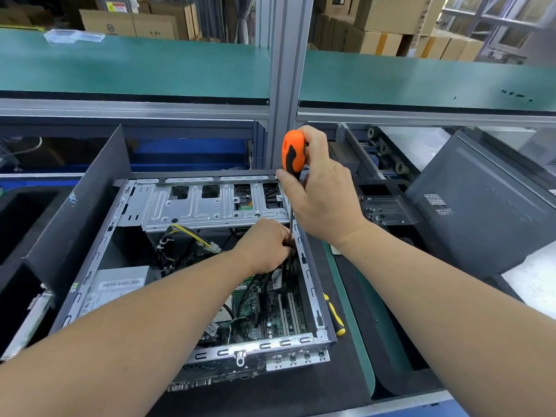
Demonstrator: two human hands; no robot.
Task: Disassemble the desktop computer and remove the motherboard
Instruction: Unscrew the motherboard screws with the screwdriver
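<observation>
An open desktop computer case [99,254] lies on its side on the black mat. The green motherboard [272,308] shows in its lower right part, with black cables over it. My right hand [322,194] grips the orange and black handle of a screwdriver [292,152], held upright; its dark shaft runs down along the case's right rail. My left hand [264,245] reaches inside the case, fingers curled round the lower shaft beside the black cables. The tip is hidden behind my left hand.
A silver drive cage [207,206] spans the case's far end, and a power supply [120,284] lies at its left. A yellow-handled screwdriver [334,316] rests right of the case. A removed side panel [481,206] leans at the right. A clear tray [388,210] holds screws.
</observation>
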